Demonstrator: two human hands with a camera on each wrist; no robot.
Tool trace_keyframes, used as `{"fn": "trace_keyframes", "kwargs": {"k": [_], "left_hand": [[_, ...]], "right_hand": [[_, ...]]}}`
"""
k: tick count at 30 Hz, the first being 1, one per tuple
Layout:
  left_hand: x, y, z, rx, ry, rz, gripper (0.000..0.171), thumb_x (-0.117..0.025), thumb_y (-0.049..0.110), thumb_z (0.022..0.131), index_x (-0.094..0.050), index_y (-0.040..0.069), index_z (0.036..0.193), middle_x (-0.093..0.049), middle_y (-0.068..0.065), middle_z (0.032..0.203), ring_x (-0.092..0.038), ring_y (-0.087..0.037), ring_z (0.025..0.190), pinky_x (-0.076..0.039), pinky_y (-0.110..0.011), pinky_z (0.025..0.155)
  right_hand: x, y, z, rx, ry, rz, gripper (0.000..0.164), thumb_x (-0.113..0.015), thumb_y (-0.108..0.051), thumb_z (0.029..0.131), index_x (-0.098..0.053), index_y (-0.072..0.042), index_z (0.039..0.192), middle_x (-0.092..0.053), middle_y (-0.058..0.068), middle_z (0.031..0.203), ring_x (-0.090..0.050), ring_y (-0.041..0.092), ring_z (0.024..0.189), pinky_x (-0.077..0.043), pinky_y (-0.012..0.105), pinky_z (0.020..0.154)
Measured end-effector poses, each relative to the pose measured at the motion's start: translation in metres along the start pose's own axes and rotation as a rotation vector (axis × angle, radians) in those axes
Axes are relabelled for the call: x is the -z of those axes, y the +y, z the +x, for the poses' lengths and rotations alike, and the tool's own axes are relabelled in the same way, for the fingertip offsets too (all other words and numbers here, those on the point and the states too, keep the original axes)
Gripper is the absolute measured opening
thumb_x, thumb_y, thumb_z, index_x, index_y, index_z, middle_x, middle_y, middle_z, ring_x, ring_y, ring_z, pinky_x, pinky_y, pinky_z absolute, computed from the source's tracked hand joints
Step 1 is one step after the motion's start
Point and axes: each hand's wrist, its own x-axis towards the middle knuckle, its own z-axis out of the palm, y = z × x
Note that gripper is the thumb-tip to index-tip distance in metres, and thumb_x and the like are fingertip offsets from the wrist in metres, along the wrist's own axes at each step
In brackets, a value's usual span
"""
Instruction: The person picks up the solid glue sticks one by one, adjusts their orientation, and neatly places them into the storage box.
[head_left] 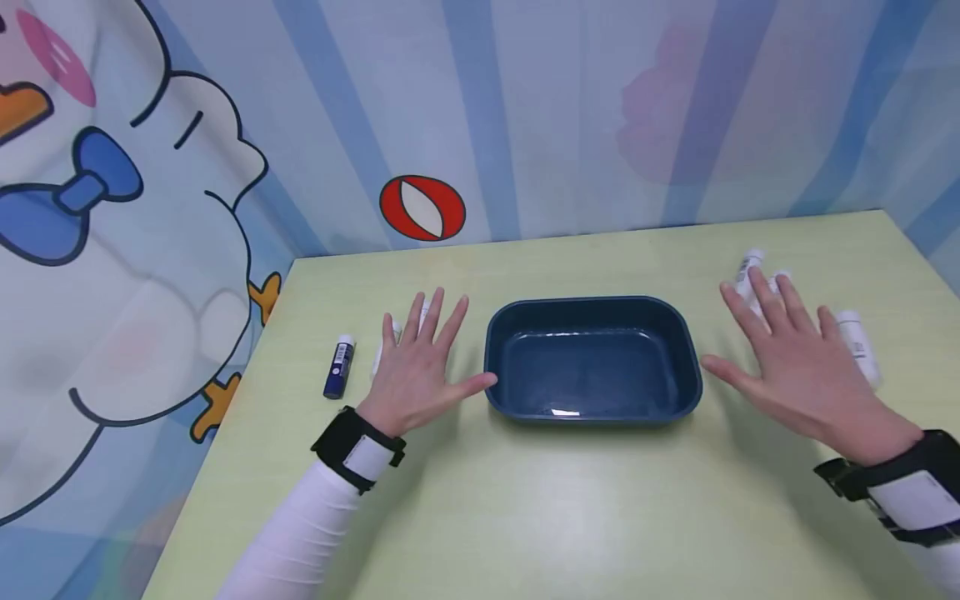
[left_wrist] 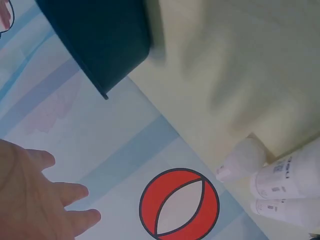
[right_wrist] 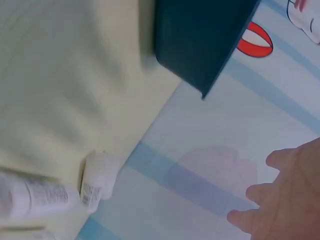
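My left hand [head_left: 412,379], fingers spread and nothing held, hovers left of a dark blue rectangular dish [head_left: 592,371]; its thumb overlaps the dish's left rim in the head view. On the other side, my right hand [head_left: 813,379] is spread the same way, its thumb pointing at the dish's right end. A navy stick with a white cap, like a glue stick [head_left: 339,368], stands left of my left hand. Small white bottles [left_wrist: 286,175] show behind that hand, partly hidden by its fingers. More white bottles [head_left: 860,346] with printed labels are around my right hand, some partly covered.
The pale yellow table [head_left: 570,508] ends at the back against a blue striped backdrop [head_left: 555,117] with a red and white ball print. A large cartoon bird print [head_left: 150,333] covers the backdrop at the left. Both wrists wear black straps [head_left: 360,450].
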Motion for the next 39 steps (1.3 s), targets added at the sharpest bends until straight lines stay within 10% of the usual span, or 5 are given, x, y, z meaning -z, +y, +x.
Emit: {"fn": "trace_keyframes", "kwargs": {"k": [10, 26, 32, 39], "left_hand": [[0.009, 0.009, 0.015, -0.060, 0.036, 0.009, 0.101, -0.043, 0.080, 0.081, -0.010, 0.024, 0.157, -0.009, -0.011, 0.162, 0.001, -0.031, 0.147, -0.002, -0.066, 0.109], [0.011, 0.044, 0.035, -0.197, -0.028, -0.020, 0.098, -0.049, 0.076, 0.082, -0.016, 0.023, 0.157, -0.010, -0.009, 0.162, -0.003, -0.028, 0.148, -0.003, -0.061, 0.111], [0.011, 0.059, 0.041, -0.262, -0.079, 0.014, 0.097, -0.047, 0.078, 0.082, -0.017, 0.024, 0.157, -0.010, -0.008, 0.162, -0.004, -0.026, 0.148, -0.005, -0.060, 0.112], [0.012, 0.071, 0.044, -0.332, -0.088, 0.056, 0.096, -0.048, 0.078, 0.081, -0.024, 0.022, 0.155, -0.017, -0.009, 0.160, -0.012, -0.028, 0.147, -0.010, -0.060, 0.112]], "right_hand": [[0.023, 0.041, 0.003, -0.118, -0.068, -0.042, 0.083, -0.040, -0.054, 0.100, 0.000, -0.007, 0.155, 0.004, 0.029, 0.157, 0.001, 0.051, 0.140, -0.012, 0.073, 0.098], [0.003, 0.076, -0.008, -0.268, -0.234, -0.056, 0.079, -0.042, -0.049, 0.101, -0.029, 0.022, 0.134, -0.043, 0.047, 0.112, -0.053, 0.054, 0.091, -0.048, 0.055, 0.060], [-0.009, 0.081, -0.014, -0.276, -0.257, -0.029, 0.058, -0.052, -0.028, 0.099, -0.039, 0.025, 0.119, -0.058, 0.028, 0.078, -0.056, 0.026, 0.058, -0.043, 0.040, 0.044], [-0.021, 0.084, -0.020, -0.300, -0.266, 0.050, 0.051, -0.048, -0.031, 0.100, -0.045, 0.019, 0.101, -0.048, 0.009, 0.061, -0.047, 0.022, 0.051, -0.038, 0.037, 0.043]]}}
